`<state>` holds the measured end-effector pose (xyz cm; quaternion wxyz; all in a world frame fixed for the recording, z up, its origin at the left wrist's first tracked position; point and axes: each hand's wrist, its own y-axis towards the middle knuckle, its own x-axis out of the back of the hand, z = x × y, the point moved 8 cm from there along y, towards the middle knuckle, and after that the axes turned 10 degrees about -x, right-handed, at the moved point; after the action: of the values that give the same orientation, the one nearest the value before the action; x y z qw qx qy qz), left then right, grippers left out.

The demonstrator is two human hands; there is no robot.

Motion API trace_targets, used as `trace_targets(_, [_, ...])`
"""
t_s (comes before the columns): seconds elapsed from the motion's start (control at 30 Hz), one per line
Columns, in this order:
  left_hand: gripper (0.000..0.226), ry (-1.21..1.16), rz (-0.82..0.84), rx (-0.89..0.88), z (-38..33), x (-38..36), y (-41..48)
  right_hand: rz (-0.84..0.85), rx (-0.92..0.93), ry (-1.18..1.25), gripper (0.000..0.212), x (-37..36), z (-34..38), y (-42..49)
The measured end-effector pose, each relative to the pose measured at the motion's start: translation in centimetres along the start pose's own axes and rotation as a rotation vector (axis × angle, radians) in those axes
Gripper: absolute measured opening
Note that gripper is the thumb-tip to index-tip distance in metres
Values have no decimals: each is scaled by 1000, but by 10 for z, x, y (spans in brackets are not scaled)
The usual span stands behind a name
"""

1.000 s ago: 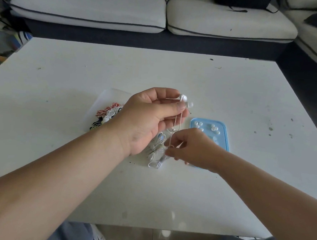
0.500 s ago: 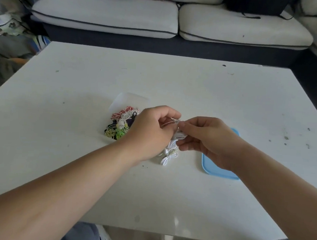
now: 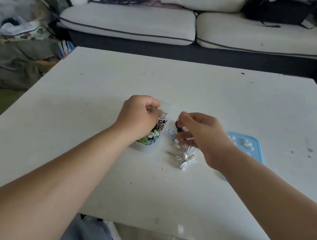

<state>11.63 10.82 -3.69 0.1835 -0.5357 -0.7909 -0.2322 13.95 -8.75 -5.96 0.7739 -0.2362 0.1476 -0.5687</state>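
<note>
My left hand hovers over a clear plastic pouch stuffed with small coloured cord loops, fingers curled and pinching a thin white loop. My right hand is to its right, thumb and forefinger pinching a black cord piece lifted above the table. Under that hand lie a blue cord loop and a small pile of white cord loops with white beads.
A light blue tray with several white beads lies to the right on the white table. A white sofa runs behind the table, with a black bag on it. Clutter sits off the left side.
The hands have separated: the left went left over the pouch, the right now holds a black cord piece. The camera view shifted, showing more of the tray and sofa.
</note>
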Motion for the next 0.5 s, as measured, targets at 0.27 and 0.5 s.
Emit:
trace_targets(0.27, [6,365,116,-31,15,-31,30,37,-46,37,20,6,-4,9])
trace_targets(0.5, [24,589,154,-203,0,-38,34,10,-3,30,16,23,4,11])
